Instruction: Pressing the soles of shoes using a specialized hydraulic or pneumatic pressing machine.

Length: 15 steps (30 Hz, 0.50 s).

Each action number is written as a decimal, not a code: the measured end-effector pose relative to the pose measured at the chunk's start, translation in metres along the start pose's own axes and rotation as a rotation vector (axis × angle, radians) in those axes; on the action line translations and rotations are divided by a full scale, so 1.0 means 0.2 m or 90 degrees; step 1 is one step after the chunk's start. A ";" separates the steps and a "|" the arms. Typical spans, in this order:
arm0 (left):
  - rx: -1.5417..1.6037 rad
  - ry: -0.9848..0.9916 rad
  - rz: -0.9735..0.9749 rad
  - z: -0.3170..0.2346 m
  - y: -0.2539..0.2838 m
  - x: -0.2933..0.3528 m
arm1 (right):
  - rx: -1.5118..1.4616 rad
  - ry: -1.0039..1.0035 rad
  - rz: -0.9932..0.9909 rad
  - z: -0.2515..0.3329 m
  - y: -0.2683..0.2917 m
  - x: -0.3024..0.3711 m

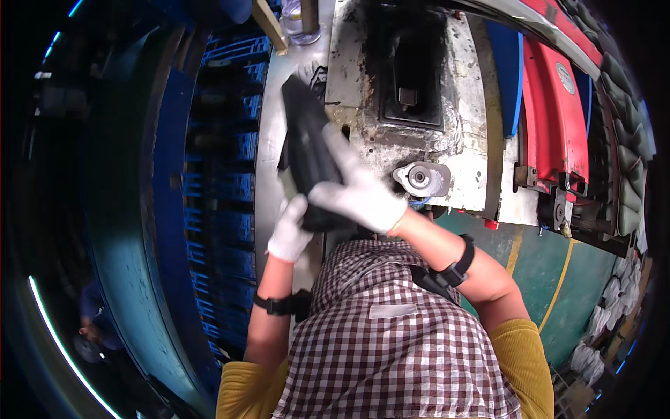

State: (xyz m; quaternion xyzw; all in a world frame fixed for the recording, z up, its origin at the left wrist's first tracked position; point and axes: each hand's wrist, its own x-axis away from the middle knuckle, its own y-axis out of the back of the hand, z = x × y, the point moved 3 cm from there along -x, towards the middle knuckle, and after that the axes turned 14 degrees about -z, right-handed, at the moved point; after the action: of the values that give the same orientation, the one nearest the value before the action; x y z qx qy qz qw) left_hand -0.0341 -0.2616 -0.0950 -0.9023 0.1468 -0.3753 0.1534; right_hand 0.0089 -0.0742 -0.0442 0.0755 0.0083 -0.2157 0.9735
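A black shoe (310,150), blurred by motion, is held up in front of me, tilted with its narrow end away from me. My right hand (363,192), in a white glove, is closed along its right side, thumb across the near part. Lower down, my white-gloved left hand (289,230) grips the near end from the left. The palm side of both hands and the shoe's underside are hidden.
Beyond the shoe is a stained white machine top (467,105) with a blackened rectangular recess (412,87) and an oval metal fitting (421,179). A red machine (555,112) stands right. Blue racks (227,181) run along the left; a person (98,318) is at far left.
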 end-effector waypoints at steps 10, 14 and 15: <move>-0.185 -0.893 0.028 -0.83 -0.86 0.15 | 0.457 0.043 -0.459 -0.12 0.71 -0.63; -0.183 -1.066 0.106 -1.03 -1.14 0.19 | 0.704 0.025 -0.407 -0.27 0.69 -0.72; -0.213 -1.138 0.086 -1.06 -1.22 0.20 | 0.733 0.035 -0.393 -0.27 0.66 -0.73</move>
State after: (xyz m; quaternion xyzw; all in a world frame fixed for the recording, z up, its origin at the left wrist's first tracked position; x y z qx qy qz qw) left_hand -0.1231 -0.0896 0.1678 -0.8571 0.0781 0.4996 0.0986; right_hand -0.0673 0.1132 -0.0710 0.5843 -0.0626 -0.4531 0.6703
